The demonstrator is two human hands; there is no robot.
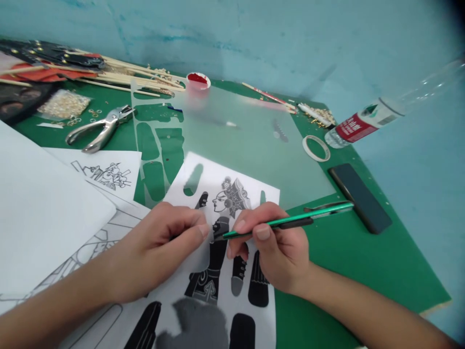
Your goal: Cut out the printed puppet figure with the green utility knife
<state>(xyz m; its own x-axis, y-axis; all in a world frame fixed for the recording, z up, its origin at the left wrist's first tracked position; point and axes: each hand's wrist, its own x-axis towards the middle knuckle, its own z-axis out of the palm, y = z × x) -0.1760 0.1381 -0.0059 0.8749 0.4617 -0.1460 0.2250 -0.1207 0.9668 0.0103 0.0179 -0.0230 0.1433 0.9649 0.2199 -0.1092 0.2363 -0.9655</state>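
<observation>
My left hand (163,252) is closed, thumb and forefinger pinched on the edge of a small translucent plastic piece (202,259), partly hidden under the fingers. In my right hand (278,247) is a slim green pen (290,220), its tip pointing left, close to my left thumb. Both hands are over a white printed sheet (267,189) showing a black-and-grey figure with a profile head (230,198) and separate dark parts. A dark grey translucent piece (198,325) lies on its lower part.
Behind the sheet lies a frosted plastic sheet (232,140) with cut-outs. Around it are a hole punch (105,127), a red paint cup (198,81), wooden sticks (134,72), a tape roll (317,148), a plastic bottle (358,127) and a dark phone (359,198). White papers (47,213) cover the left.
</observation>
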